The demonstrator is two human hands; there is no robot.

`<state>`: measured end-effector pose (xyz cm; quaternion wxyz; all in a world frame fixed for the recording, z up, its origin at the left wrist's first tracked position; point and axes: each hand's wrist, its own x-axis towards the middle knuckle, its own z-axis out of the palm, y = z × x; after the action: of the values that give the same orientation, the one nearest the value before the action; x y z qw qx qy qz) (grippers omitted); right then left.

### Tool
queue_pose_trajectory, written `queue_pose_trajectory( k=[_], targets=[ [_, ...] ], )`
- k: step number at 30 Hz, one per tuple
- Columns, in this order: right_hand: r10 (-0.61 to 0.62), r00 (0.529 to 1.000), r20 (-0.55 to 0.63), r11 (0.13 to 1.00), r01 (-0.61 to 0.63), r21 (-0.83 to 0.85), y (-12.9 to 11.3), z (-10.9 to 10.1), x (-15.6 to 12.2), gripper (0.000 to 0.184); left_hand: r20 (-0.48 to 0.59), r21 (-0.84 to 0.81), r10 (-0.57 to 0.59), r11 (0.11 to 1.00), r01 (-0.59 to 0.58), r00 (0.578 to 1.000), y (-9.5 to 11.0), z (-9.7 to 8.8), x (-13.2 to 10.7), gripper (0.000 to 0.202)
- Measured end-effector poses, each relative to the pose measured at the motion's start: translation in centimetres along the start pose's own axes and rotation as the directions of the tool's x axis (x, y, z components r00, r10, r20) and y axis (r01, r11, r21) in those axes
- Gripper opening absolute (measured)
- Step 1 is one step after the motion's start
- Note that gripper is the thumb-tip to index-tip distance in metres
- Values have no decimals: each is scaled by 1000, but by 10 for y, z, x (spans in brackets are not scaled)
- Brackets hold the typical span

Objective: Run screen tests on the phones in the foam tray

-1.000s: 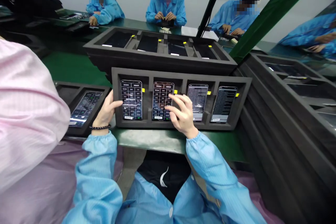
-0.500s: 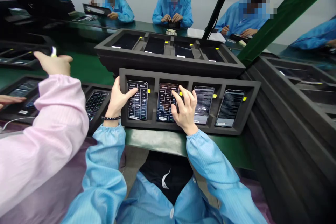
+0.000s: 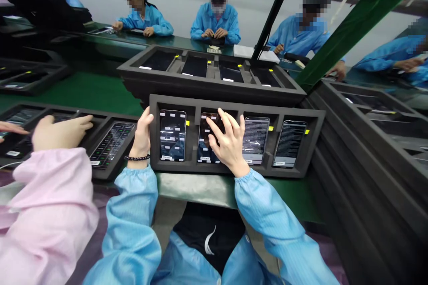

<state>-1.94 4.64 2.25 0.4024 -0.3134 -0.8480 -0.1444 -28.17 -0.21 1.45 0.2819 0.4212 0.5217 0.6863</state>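
Observation:
A black foam tray [image 3: 314, 144] is propped up, tilted towards me, with phones in its compartments. My left hand [image 3: 141, 136] is closed around the tray's left edge. My right hand [image 3: 228, 138] has its fingers spread over the second phone [image 3: 203, 138], with a fingertip at its screen. The leftmost phone [image 3: 173, 133] shows a dark screen with small light labels, much like the second one. Lines of text fill the third phone [image 3: 256, 140] and the fourth phone [image 3: 290, 142]. Yellow tabs stick out beside the phones.
Behind stands another black tray [image 3: 210, 85] of dark-screened phones. Stacked black trays [image 3: 354, 178] rise on the right, near a slanted green post [image 3: 351, 33]. On the left, a co-worker's hand [image 3: 60, 132] reaches over a phone tray [image 3: 115, 167]. Several people in blue work across the bench.
My left thumb has moved from the first phone's screen to the tray edge. The two left screens changed from grids to scattered labels. The pink-sleeved co-worker's hand came down to its tray.

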Motion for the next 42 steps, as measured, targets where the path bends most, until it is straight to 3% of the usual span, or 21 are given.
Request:
queue_pose_trajectory(
  k=[4, 17, 22, 25, 27, 28, 30, 32, 33, 36, 39, 42],
  targets=[
    [13, 994, 104, 999, -17, 35, -3, 1, 9, 42, -9, 29, 10, 1000, -10, 1000, -1, 1, -2, 59],
    [130, 979, -160, 984, -147, -100, 9, 2, -24, 45, -31, 110, 123, 987, -119, 992, -9, -3, -1, 53],
    [-30, 984, -175, 997, 17, -78, 10, -7, -35, 33, -27, 161, 180, 972, -174, 983, -14, -6, 3, 53],
    [-29, 985, -167, 998, 19, -64, 8, -9, -38, 32, -119, 241, 299, 934, -265, 947, -16, -7, -6, 65],
    [-9, 984, -177, 999, 0, -52, 8, -9, -38, 34, -152, 365, 457, 850, -380, 877, -16, -4, -22, 71],
    [-10, 985, -175, 999, 2, -48, 7, -8, -39, 35, -128, 438, 544, 781, -444, 830, -16, 0, -32, 70],
    [-24, 986, -165, 999, 17, -44, 7, -8, -40, 35, 29, 586, 707, 561, -585, 707, -14, 12, -54, 65],
    [-36, 987, -159, 999, 31, -31, 6, -8, -43, 35, 244, 630, 739, 371, -682, 628, -12, 29, -71, 53],
    [-40, 987, -157, 999, 36, -23, 6, -9, -45, 34, 350, 630, 709, 306, -714, 612, -11, 37, -77, 50],
    [-59, 987, -152, 998, 57, -17, 6, -13, -51, 33, 544, 639, 553, 215, -739, 631, -11, 56, -82, 54],
    [-67, 987, -146, 997, 62, -35, 9, -16, -59, 35, 549, 652, 492, 254, -715, 675, -12, 59, -80, 59],
    [-57, 993, -105, 997, 51, -59, 12, -18, -64, 36, 508, 646, 553, 262, -717, 660, -13, 51, -84, 58]
  ],
)
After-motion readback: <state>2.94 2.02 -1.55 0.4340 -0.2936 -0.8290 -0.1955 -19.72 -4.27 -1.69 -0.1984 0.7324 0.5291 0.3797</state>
